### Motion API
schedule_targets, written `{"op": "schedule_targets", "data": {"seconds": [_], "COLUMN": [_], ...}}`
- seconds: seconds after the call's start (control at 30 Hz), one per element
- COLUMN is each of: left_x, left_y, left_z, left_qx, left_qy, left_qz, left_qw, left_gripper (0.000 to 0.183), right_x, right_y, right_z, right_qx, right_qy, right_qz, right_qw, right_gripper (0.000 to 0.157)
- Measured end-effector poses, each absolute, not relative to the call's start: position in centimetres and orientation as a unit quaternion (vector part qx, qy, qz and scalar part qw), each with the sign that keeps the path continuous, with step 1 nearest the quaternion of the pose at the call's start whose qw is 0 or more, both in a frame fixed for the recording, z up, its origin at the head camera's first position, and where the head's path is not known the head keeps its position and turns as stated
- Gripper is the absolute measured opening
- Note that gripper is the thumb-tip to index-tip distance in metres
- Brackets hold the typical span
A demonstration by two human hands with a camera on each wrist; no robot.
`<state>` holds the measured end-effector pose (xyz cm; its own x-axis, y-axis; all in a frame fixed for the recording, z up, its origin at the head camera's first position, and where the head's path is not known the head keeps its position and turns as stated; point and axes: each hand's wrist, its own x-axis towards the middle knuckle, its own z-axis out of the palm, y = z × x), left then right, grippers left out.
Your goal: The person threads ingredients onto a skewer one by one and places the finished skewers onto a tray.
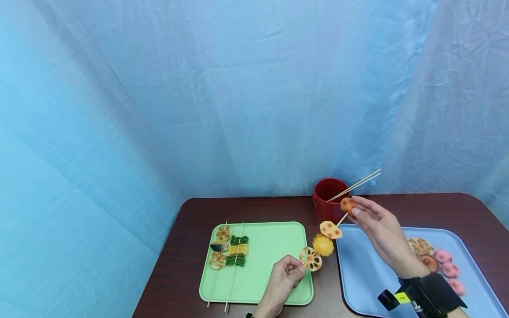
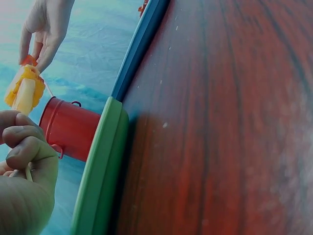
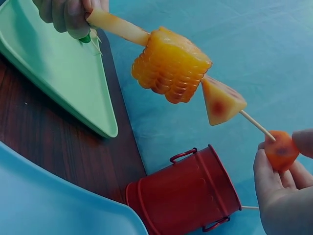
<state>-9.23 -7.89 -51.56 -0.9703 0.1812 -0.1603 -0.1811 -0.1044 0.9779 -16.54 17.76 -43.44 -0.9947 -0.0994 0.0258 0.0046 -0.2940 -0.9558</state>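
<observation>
In the head view my left hand (image 1: 278, 282) grips the lower part of a wooden skewer (image 3: 256, 126), close against a lotus root slice (image 1: 305, 259). Above the slice a corn piece (image 1: 323, 245) and a pale, brown-spotted wedge (image 1: 331, 230) are threaded on the stick. My right hand (image 1: 379, 234) pinches a small orange, brown-spotted piece (image 1: 347, 205) between thumb and fingers at the skewer's upper end. The right wrist view shows the stick's tip meeting this orange piece (image 3: 280, 152); how deep it goes is hidden. The skewer slants up between both hands, above the table.
A green tray (image 1: 274, 247) on the left bears two loaded skewers (image 1: 237, 249). At the right, a blue tray (image 1: 366, 274) holds a lotus slice, a brown round piece and several pink rings (image 1: 450, 270). Behind stands a red bucket (image 1: 324, 207) with bare sticks (image 1: 359, 182) leaning out.
</observation>
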Motion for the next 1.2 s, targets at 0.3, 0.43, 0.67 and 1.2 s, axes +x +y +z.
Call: {"op": "schedule_targets", "data": {"seconds": [0.3,0.43,0.67,1.2], "left_x": [-9.2,-9.2,-9.3,-9.5], "left_y": [-7.7,-7.7,-7.6,-7.9], "left_z": [-51.4,-51.4,-51.2,-50.9], "left_qx": [-0.012,-0.011,-0.019,-0.015], "left_qy": [0.658,0.658,0.658,0.673], "left_qz": [0.743,0.744,0.744,0.733], "left_qw": [0.120,0.117,0.117,0.104], "left_gripper": [0.014,0.015,0.014,0.015], "right_x": [-16.5,-16.4,-15.9,-16.5], "right_y": [17.5,17.3,16.4,16.1], "right_z": [-43.7,-44.0,-44.4,-44.8], "right_qx": [-0.040,-0.046,-0.035,0.013], "right_qy": [0.607,0.610,0.639,0.624], "right_qz": [-0.791,-0.788,-0.764,-0.772], "right_qw": [0.062,0.069,0.085,0.117], "right_gripper": [0.059,0.061,0.061,0.048]}}
